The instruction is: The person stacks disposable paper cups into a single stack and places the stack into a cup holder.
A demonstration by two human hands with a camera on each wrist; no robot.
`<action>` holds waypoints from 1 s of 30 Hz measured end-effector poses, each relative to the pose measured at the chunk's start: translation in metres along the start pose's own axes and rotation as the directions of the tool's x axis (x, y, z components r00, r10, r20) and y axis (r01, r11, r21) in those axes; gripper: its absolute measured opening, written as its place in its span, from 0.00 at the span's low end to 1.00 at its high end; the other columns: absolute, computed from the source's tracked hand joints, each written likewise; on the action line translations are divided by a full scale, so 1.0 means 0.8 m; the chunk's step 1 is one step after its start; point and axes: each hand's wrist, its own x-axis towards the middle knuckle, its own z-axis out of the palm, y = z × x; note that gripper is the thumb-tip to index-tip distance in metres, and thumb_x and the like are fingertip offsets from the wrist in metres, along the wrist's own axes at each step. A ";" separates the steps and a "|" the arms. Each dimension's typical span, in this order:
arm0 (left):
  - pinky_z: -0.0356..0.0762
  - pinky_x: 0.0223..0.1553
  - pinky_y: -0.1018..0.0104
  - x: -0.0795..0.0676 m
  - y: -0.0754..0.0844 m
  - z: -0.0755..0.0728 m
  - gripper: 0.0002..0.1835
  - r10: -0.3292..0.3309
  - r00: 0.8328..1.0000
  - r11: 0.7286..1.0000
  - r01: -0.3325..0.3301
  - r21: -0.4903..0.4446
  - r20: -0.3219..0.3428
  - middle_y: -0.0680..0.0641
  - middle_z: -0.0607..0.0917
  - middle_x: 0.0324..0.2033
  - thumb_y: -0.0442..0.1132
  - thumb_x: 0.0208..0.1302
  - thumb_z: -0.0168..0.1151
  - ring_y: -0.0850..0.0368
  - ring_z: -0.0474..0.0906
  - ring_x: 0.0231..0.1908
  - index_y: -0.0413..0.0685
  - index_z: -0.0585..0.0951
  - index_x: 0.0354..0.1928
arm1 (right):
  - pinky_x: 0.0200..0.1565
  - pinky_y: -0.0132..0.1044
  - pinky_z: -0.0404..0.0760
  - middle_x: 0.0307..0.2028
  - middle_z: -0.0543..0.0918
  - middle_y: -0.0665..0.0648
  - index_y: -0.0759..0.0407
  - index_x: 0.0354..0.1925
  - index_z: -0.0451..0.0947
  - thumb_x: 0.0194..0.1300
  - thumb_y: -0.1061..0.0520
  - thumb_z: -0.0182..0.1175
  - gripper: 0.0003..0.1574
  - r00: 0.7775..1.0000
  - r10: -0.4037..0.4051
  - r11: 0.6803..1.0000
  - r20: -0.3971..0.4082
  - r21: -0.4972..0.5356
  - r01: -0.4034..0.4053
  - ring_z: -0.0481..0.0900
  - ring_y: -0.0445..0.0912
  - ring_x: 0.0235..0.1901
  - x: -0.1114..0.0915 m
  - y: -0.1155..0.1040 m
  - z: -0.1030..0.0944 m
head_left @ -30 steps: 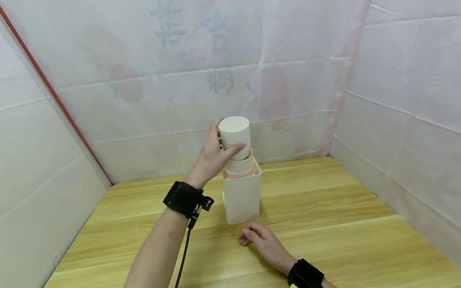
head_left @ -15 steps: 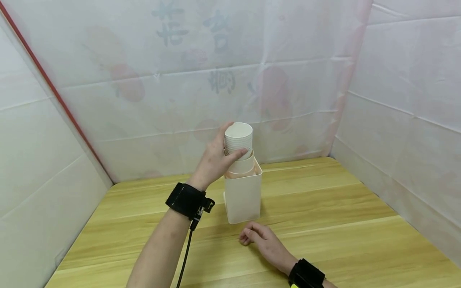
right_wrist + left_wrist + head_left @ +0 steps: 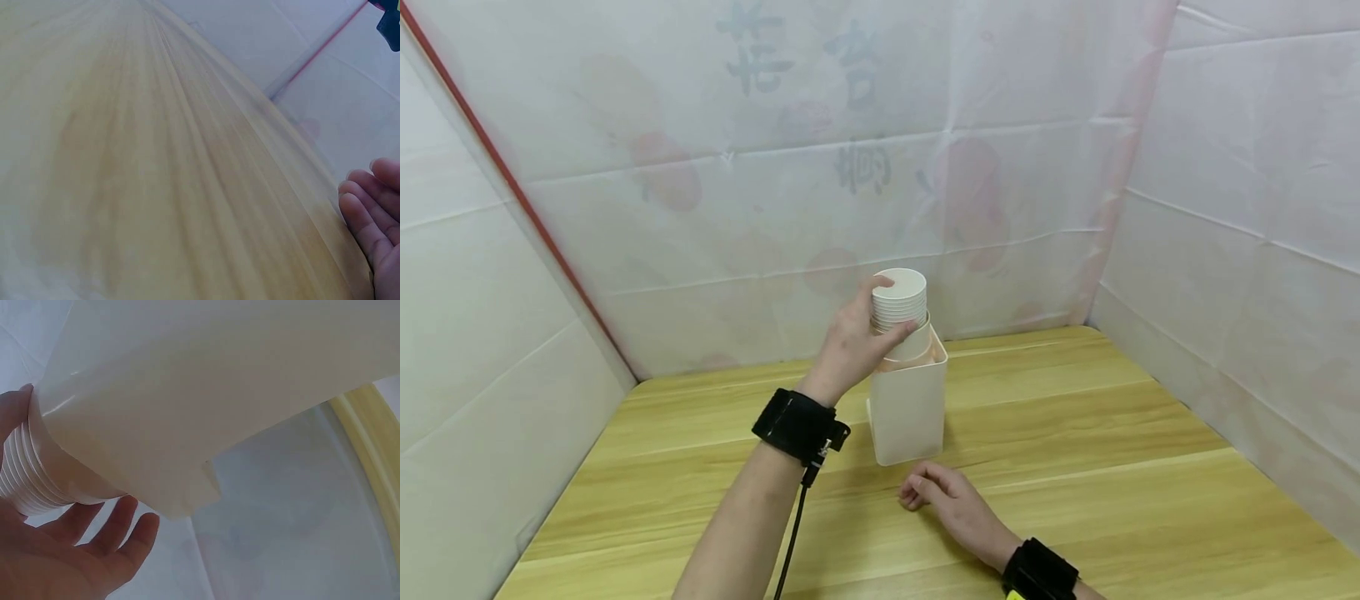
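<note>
In the head view, a stack of white paper cups (image 3: 901,308) stands partly sunk in a cream round tube (image 3: 910,343), which rises from a cream square box (image 3: 910,417). My left hand (image 3: 850,337) holds the stack from the left, thumb across its near side and one fingertip over the top rim. In the left wrist view, the ridged cup rims (image 3: 22,469) show beside the fingers, and the cream box (image 3: 162,406) fills the upper part. My right hand (image 3: 951,508) rests on the table in front of the box, fingers loosely curled and holding nothing.
The box stands on a wood-grain table (image 3: 1075,417). White sheeting (image 3: 1037,167) hangs behind and on both sides, with a red strip (image 3: 497,167) at the left corner. A black cable (image 3: 793,533) runs down from the left wristband (image 3: 797,425).
My left hand has moved down and slightly right, and the cup stack has sunk deeper into the tube. One fingertip now lies over the top rim. The right hand has stayed put.
</note>
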 end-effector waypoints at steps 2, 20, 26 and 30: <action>0.75 0.44 0.59 0.000 -0.001 0.002 0.34 0.003 1.000 1.000 -0.003 0.006 -0.011 0.43 0.75 0.47 0.51 0.55 0.65 0.56 0.72 0.45 0.53 0.60 0.60 | 0.45 0.48 0.76 0.40 0.77 0.70 0.70 0.41 0.71 0.73 0.56 0.40 0.18 1.000 0.003 1.000 -0.001 -0.002 -0.003 0.75 0.62 0.40 0.000 -0.001 0.000; 0.72 0.43 0.59 -0.001 -0.004 0.022 0.27 -0.079 0.985 0.995 0.069 -0.065 -0.155 0.48 0.75 0.47 0.62 0.60 0.54 0.58 0.70 0.45 0.54 0.67 0.54 | 0.44 0.46 0.77 0.39 0.77 0.70 0.69 0.40 0.72 0.73 0.57 0.40 0.17 1.000 -0.024 1.000 -0.002 -0.017 0.024 0.75 0.61 0.39 -0.001 0.002 0.000; 0.72 0.44 0.60 -0.006 -0.008 0.024 0.27 -0.047 0.987 0.999 0.048 -0.001 -0.151 0.48 0.75 0.46 0.59 0.59 0.57 0.58 0.70 0.45 0.50 0.69 0.53 | 0.44 0.47 0.77 0.39 0.77 0.70 0.69 0.40 0.71 0.73 0.58 0.40 0.17 0.999 -0.040 0.999 0.002 -0.022 0.040 0.75 0.62 0.39 0.000 0.002 -0.001; 0.71 0.49 0.59 -0.010 -0.010 0.027 0.26 -0.023 0.991 0.998 0.031 0.062 -0.130 0.46 0.74 0.48 0.58 0.60 0.56 0.57 0.68 0.47 0.48 0.69 0.53 | 0.44 0.47 0.77 0.39 0.77 0.70 0.69 0.41 0.71 0.73 0.58 0.40 0.16 0.999 -0.044 0.999 0.001 -0.022 0.044 0.75 0.62 0.39 0.000 0.000 -0.003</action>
